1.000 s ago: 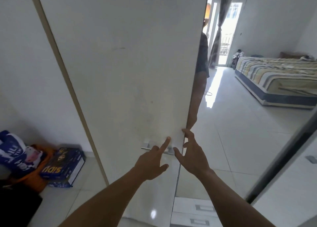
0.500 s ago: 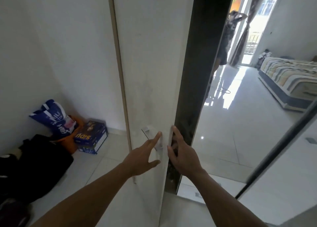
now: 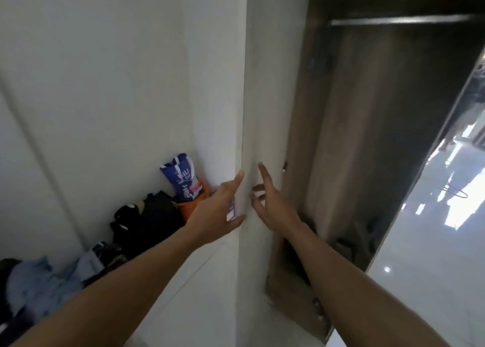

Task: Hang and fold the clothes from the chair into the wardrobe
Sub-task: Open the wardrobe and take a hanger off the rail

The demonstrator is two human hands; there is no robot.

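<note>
The white wardrobe door [image 3: 262,89] stands swung wide, seen almost edge-on in the middle of the view. My left hand [image 3: 217,207] presses its outer face with fingers spread. My right hand [image 3: 273,205] rests flat on its inner side, fingers apart. Behind the door the dark wardrobe interior [image 3: 388,126] shows, with a metal hanging rail [image 3: 399,20] near the top. A pile of dark and light blue clothes [image 3: 86,260] lies low at the left; whatever it rests on is hidden.
A blue printed bag [image 3: 182,178] and an orange item [image 3: 193,205] sit against the white wall at the left. A mirrored door [image 3: 441,215] stands on the right, reflecting bright floor. Dim items lie on the wardrobe floor [image 3: 301,289].
The door has swung further to the left, exposing the dark interior and rail. Both hands followed it, staying on either side of its edge. The view turned left; the clothes pile came into sight.
</note>
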